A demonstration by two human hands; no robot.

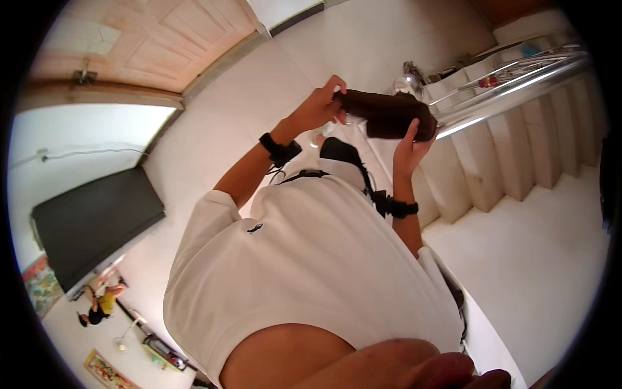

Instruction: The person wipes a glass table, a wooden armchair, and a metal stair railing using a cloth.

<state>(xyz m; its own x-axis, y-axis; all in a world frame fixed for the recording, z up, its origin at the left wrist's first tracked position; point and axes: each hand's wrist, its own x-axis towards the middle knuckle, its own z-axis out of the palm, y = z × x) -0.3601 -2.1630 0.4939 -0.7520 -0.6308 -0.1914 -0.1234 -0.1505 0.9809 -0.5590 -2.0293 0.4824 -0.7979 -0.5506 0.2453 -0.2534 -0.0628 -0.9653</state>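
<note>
Left hand (319, 107) and right hand (412, 150) are grasping opposite ends of a dark-brown cloth (387, 115) before us, near a metal handrail (512, 98).

Floor (311, 61): pale, glossy, large tiles, thin joint lines; runs beneath wearer and out toward panelled wooden door (194, 32). Wearer's foot (319, 137) on floor, mostly hidden behind leg; footwear too small to tell. Along right, pale staircase (512, 155), steps in zigzag profile. Shiny metal handrail (518, 91) runs along staircase, round metal ball (408, 85) near its end. Small red item (488, 82) beside rails; exact support unclear.
</note>
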